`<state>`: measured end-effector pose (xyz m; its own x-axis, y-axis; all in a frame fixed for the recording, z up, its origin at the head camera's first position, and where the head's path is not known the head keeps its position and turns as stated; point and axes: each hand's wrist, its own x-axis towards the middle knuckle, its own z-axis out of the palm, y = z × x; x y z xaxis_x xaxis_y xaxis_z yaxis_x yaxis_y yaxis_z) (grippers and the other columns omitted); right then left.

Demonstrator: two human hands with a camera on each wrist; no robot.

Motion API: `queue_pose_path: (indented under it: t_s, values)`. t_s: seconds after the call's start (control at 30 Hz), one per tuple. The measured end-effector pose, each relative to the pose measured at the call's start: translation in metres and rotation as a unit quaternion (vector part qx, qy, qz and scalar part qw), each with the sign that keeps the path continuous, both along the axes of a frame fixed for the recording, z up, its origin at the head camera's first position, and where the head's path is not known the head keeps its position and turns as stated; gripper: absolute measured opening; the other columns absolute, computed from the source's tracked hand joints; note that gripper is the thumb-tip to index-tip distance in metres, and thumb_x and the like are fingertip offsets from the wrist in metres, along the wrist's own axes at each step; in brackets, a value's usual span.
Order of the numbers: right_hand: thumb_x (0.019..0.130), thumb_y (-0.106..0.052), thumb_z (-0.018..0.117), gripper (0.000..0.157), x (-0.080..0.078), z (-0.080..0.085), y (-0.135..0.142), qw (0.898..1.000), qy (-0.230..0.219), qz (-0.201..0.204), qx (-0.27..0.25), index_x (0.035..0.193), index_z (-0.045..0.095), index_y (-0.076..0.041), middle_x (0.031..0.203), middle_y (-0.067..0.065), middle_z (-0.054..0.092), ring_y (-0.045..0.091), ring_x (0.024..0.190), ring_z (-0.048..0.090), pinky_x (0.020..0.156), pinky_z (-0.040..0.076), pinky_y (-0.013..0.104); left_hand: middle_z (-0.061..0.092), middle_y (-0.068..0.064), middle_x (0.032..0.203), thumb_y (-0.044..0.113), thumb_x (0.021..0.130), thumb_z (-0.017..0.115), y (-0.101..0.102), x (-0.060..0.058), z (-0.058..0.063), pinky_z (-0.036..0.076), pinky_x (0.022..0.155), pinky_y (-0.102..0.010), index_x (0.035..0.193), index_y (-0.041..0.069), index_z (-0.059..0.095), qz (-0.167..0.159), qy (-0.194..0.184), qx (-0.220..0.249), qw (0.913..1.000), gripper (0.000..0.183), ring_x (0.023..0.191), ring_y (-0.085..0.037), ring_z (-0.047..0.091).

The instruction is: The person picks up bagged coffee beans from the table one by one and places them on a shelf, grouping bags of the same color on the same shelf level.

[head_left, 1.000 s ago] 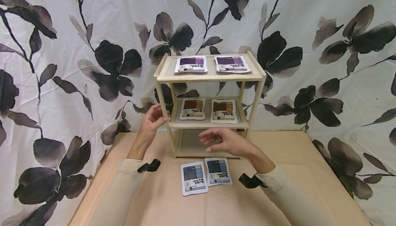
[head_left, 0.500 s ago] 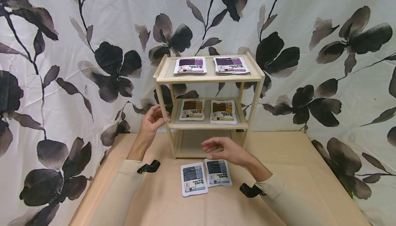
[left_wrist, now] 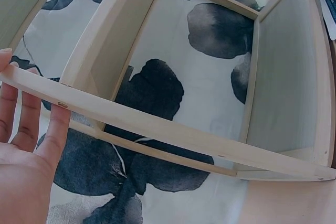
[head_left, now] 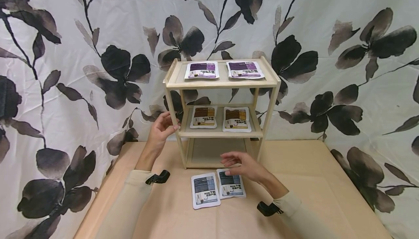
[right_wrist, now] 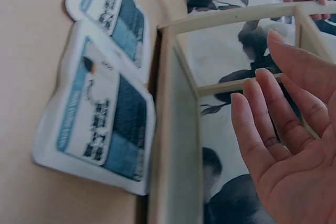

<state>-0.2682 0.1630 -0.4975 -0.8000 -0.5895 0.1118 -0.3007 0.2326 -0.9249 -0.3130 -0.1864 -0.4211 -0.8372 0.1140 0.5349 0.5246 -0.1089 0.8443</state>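
A three-tier wooden shelf rack (head_left: 221,134) stands upright in the head view. My left hand (head_left: 160,130) grips its front left post; in the left wrist view the fingers (left_wrist: 55,135) pass behind the post (left_wrist: 142,121) and the thumb lies over it. Below the rack two blue-labelled pouches lie face up on the table, a left pouch (head_left: 205,191) and a right pouch (head_left: 233,190), their edges close together. My right hand (head_left: 245,165) hovers over the top of the right pouch, fingers relaxed and holding nothing. In the right wrist view its palm (right_wrist: 294,171) faces the rack.
Two purple-labelled pouches, a left one (head_left: 202,70) and a right one (head_left: 244,70), lie on the top shelf. The middle shelf carries two brown-and-yellow pouches (head_left: 203,117). A floral cloth (head_left: 327,60) hangs behind the tan table (head_left: 294,159).
My right hand has come down and slightly to the right, from in front of the lower shelf to over the right blue pouch. The left hand stays on the post.
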Motion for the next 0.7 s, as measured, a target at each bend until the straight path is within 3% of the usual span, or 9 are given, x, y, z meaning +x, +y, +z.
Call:
queue_pose_path:
  t_s: [0.2, 0.27, 0.37, 0.5, 0.7]
  values:
    - [0.088, -0.005, 0.078, 0.054, -0.001, -0.018, 0.005, 1.0, -0.002, -0.013, -0.004, 0.137, 0.057, 0.002, 0.13, 0.027, 0.062, 0.048, 0.118, 0.06, 0.097, 0.054, 0.038, 0.067, -0.006, 0.11, -0.007, 0.091, 0.068, 0.0, 0.0, 0.0, 0.055, 0.09, -0.028, 0.128, 0.02, 0.061, 0.001, 0.001, -0.003, 1.0, 0.046, 0.103, -0.017, 0.064]
    - [0.088, -0.004, 0.078, 0.054, -0.001, -0.025, 0.006, 1.0, -0.001, -0.019, 0.0, 0.137, 0.056, 0.005, 0.129, 0.028, 0.063, 0.05, 0.117, 0.06, 0.098, 0.053, 0.044, 0.066, -0.006, 0.11, -0.007, 0.091, 0.067, 0.0, 0.0, 0.0, 0.055, 0.09, -0.028, 0.129, 0.019, 0.061, 0.001, 0.0, -0.003, 1.0, 0.046, 0.102, -0.017, 0.064]
    - [0.087, -0.001, 0.077, 0.054, -0.001, -0.036, 0.008, 1.0, 0.003, -0.023, 0.002, 0.136, 0.055, 0.009, 0.126, 0.03, 0.064, 0.051, 0.114, 0.062, 0.097, 0.053, 0.051, 0.063, -0.019, 0.113, -0.007, 0.091, 0.068, 0.0, 0.0, 0.0, 0.055, 0.09, -0.028, 0.13, 0.016, 0.061, 0.003, -0.003, -0.002, 1.0, 0.046, 0.102, -0.017, 0.065]
    - [0.087, 0.002, 0.076, 0.053, -0.002, -0.052, 0.008, 1.0, -0.006, -0.03, 0.003, 0.135, 0.057, 0.009, 0.123, 0.029, 0.065, 0.048, 0.111, 0.064, 0.094, 0.056, 0.044, 0.06, -0.026, 0.115, -0.007, 0.091, 0.067, 0.0, 0.0, -0.001, 0.054, 0.09, -0.027, 0.132, 0.011, 0.059, 0.002, -0.005, -0.001, 1.0, 0.045, 0.102, -0.018, 0.065]
    - [0.086, 0.006, 0.074, 0.049, 0.001, -0.069, 0.008, 0.999, -0.011, -0.036, 0.013, 0.132, 0.058, 0.009, 0.121, 0.027, 0.067, 0.043, 0.109, 0.065, 0.093, 0.055, 0.035, 0.067, -0.007, 0.11, -0.009, 0.091, 0.066, -0.001, -0.001, -0.001, 0.055, 0.09, -0.027, 0.129, 0.018, 0.061, 0.002, 0.001, -0.004, 1.0, 0.047, 0.102, -0.018, 0.063]
